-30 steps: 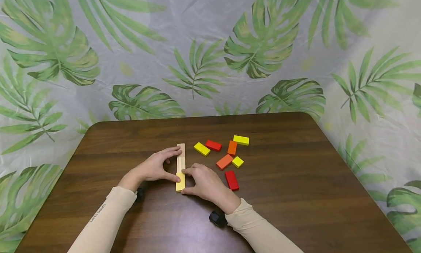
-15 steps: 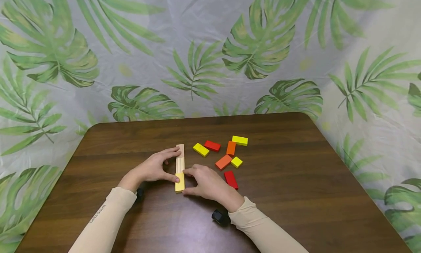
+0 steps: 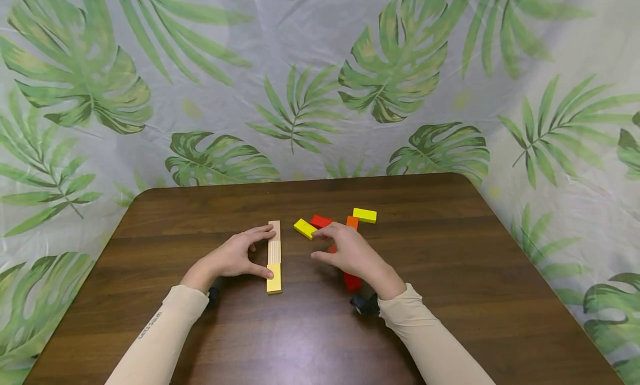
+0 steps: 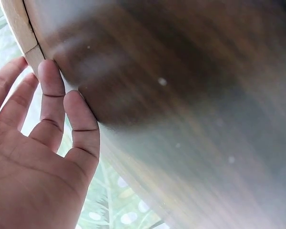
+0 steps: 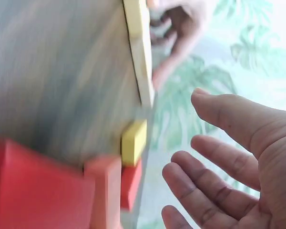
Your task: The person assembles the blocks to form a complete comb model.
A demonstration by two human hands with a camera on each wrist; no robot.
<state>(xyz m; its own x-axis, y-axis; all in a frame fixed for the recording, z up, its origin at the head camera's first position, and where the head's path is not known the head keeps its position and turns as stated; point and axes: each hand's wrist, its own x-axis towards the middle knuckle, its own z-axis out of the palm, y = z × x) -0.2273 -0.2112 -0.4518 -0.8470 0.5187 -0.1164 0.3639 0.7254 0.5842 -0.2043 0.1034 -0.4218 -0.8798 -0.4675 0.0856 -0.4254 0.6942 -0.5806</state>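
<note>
A straight row of wooden blocks runs away from me: a pale yellow block (image 3: 274, 285) nearest, a ribbed natural-wood section (image 3: 274, 252) in the middle, a plain wood block (image 3: 276, 226) farthest. Along its left side rests my left hand (image 3: 231, 256), thumb on the pale yellow block and fingertips at the plain one. My right hand (image 3: 356, 254) hovers over loose coloured blocks, thumb and fingers apart, holding nothing. Its fingertips overlap a yellow block (image 3: 303, 228) and a red block (image 3: 320, 221) in the head view. The right wrist view shows that palm bare.
Partly covered by the right hand are an orange block (image 3: 352, 222) and another red block (image 3: 353, 283). Another yellow block (image 3: 365, 215) lies behind them. The dark wooden table (image 3: 450, 296) ends before a leaf-print cloth (image 3: 300, 68).
My right hand has left the row's near end and moved right and away from me, over the coloured blocks. My left hand stays at the row.
</note>
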